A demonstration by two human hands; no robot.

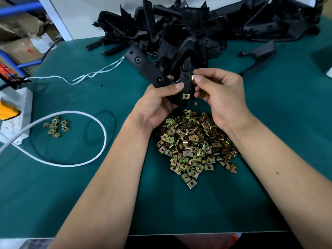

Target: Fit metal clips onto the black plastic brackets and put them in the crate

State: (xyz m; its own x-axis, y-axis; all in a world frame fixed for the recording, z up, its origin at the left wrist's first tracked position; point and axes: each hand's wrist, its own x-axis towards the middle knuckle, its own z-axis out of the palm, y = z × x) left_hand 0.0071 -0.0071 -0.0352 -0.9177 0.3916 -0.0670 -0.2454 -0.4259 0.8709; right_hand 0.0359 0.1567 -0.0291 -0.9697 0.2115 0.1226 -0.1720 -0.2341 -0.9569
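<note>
The left hand [158, 103] is gripping the bracket [185, 83] while the right hand [219, 90] is pinching a clip [192, 77] at its edge; it should be sliding on square, hole over hole.

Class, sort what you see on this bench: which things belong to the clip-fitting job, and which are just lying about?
Part of the job:
- black bracket held by the left hand
- metal clip pinched by the right hand
- fitted clip
- clip pile
- bracket heap

Lying about:
- white cable
- white string
- power strip
- cardboard boxes
</note>
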